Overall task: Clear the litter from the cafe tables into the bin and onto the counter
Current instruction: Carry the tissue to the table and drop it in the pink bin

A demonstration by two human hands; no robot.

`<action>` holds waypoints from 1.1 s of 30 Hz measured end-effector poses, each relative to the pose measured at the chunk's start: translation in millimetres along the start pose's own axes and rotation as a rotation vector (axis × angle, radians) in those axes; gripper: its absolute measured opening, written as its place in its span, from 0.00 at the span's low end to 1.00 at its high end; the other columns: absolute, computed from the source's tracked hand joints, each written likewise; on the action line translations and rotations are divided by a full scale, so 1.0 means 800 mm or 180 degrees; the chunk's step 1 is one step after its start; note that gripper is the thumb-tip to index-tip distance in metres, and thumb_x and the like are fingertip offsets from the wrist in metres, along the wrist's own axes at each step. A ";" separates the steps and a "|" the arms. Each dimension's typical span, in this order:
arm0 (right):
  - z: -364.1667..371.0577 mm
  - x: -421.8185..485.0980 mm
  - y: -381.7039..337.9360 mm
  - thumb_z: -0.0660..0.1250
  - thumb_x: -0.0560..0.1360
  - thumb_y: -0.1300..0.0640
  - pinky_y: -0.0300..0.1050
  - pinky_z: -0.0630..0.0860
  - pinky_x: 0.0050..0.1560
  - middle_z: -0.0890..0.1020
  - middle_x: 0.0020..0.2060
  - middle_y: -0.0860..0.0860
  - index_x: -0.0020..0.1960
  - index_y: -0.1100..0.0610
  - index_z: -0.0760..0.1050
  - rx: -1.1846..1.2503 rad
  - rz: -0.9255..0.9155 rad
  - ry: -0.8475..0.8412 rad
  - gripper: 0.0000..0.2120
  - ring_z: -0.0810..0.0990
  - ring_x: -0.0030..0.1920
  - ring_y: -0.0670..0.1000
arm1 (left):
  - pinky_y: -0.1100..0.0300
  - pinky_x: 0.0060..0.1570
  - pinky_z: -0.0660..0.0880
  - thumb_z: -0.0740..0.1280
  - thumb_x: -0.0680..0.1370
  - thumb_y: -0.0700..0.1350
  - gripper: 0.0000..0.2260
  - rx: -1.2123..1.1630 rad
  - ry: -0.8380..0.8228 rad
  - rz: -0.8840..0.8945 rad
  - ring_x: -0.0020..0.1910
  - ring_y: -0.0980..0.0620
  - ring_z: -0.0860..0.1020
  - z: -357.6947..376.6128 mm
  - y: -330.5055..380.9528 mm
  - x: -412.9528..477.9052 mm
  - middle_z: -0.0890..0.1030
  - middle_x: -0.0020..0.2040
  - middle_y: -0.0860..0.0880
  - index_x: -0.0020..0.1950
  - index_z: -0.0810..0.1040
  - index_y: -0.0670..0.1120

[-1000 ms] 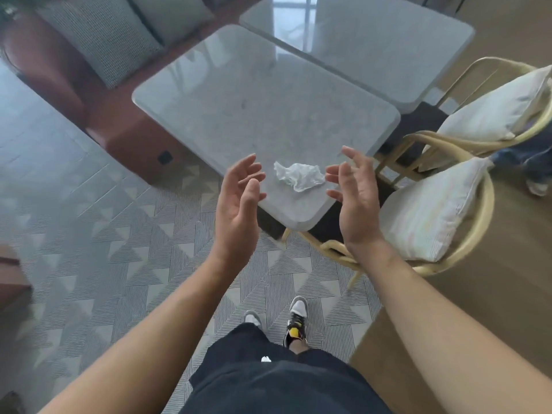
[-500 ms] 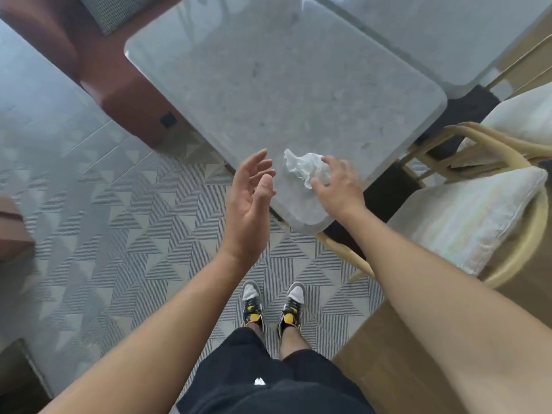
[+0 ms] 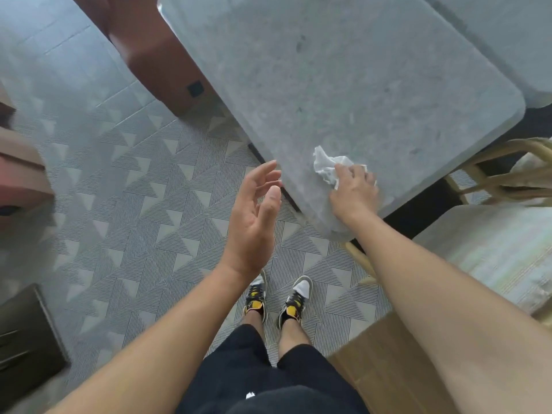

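Note:
A crumpled white napkin (image 3: pixel 326 164) lies near the front corner of the grey marble table (image 3: pixel 343 85). My right hand (image 3: pixel 354 191) lies on top of it with the fingers curled over its right part, gripping it against the tabletop. My left hand (image 3: pixel 255 218) hovers just off the table's left edge, palm turned inward, fingers relaxed and holding nothing.
A brown upholstered bench (image 3: pixel 155 52) runs along the table's far left. A wooden chair with a pale cushion (image 3: pixel 493 252) stands at the right. A second marble table (image 3: pixel 507 31) is at top right. A patterned rug (image 3: pixel 143 210) lies under my feet.
My right hand has come down onto the napkin and closed its fingers over it. My view has moved closer and tilted further down. The left hand stays raised and open.

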State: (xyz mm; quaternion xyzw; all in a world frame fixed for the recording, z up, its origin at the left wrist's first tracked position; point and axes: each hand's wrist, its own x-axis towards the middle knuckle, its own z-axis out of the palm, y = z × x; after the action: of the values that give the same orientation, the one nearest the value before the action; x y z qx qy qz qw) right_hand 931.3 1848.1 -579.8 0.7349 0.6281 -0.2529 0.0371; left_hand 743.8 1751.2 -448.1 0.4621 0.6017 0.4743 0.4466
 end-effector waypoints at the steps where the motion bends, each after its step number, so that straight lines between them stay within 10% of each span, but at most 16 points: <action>1: 0.003 -0.003 -0.004 0.60 0.81 0.61 0.56 0.67 0.70 0.70 0.72 0.55 0.74 0.50 0.70 -0.0060 -0.0060 0.0091 0.22 0.67 0.71 0.61 | 0.45 0.66 0.79 0.61 0.81 0.55 0.17 0.0006 0.0029 -0.0013 0.66 0.51 0.79 -0.004 0.000 -0.002 0.80 0.65 0.51 0.70 0.73 0.57; 14: 0.035 -0.068 -0.082 0.64 0.77 0.63 0.47 0.70 0.49 0.77 0.58 0.54 0.56 0.52 0.78 0.1028 -0.0397 -0.0403 0.11 0.77 0.52 0.56 | 0.43 0.67 0.78 0.61 0.81 0.57 0.17 -0.0004 0.0751 -0.0153 0.67 0.51 0.78 -0.102 -0.001 -0.050 0.78 0.66 0.51 0.70 0.73 0.57; 17: 0.030 -0.096 -0.128 0.65 0.78 0.63 0.50 0.76 0.48 0.80 0.54 0.56 0.54 0.51 0.77 0.1410 -0.0734 -0.0609 0.10 0.79 0.50 0.56 | 0.49 0.66 0.78 0.62 0.81 0.58 0.17 -0.0056 0.0927 -0.0208 0.67 0.51 0.78 -0.131 -0.006 -0.067 0.78 0.66 0.50 0.69 0.73 0.59; 21: 0.025 -0.152 -0.205 0.68 0.78 0.61 0.31 0.69 0.41 0.80 0.48 0.50 0.51 0.47 0.75 0.1551 -0.1500 -0.0577 0.09 0.77 0.44 0.45 | 0.68 0.59 0.75 0.66 0.80 0.53 0.19 -0.0077 0.1134 -0.0451 0.69 0.52 0.75 -0.174 -0.017 -0.094 0.74 0.69 0.48 0.71 0.72 0.57; 25: 0.021 -0.227 -0.282 0.69 0.79 0.62 0.42 0.77 0.46 0.81 0.48 0.49 0.53 0.50 0.77 0.1909 -0.2044 -0.1005 0.07 0.79 0.45 0.47 | 0.72 0.60 0.73 0.66 0.80 0.46 0.25 -0.0002 0.1295 -0.0508 0.74 0.55 0.70 -0.224 -0.020 -0.137 0.68 0.75 0.49 0.72 0.67 0.67; 30: 0.021 -0.335 -0.370 0.70 0.78 0.65 0.57 0.81 0.56 0.83 0.51 0.56 0.54 0.53 0.79 0.1903 -0.2631 -0.1661 0.09 0.81 0.51 0.55 | 0.43 0.72 0.74 0.67 0.75 0.33 0.43 0.0176 0.1258 -0.0396 0.77 0.52 0.69 -0.298 -0.009 -0.219 0.57 0.81 0.49 0.79 0.55 0.68; 33: 0.032 -0.408 -0.414 0.70 0.79 0.66 0.60 0.81 0.53 0.81 0.43 0.53 0.48 0.50 0.78 0.1961 -0.2881 -0.2015 0.10 0.80 0.44 0.52 | 0.61 0.70 0.75 0.74 0.76 0.32 0.48 0.0279 0.1583 -0.0343 0.77 0.58 0.69 -0.342 -0.020 -0.283 0.56 0.81 0.48 0.81 0.52 0.66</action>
State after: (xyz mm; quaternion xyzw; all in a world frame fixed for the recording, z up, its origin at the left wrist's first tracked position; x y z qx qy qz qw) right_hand 584.3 1612.0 -378.3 0.2630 0.7337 -0.6180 -0.1028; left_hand 514.3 1484.2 -399.7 0.3174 0.7368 0.5223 0.2891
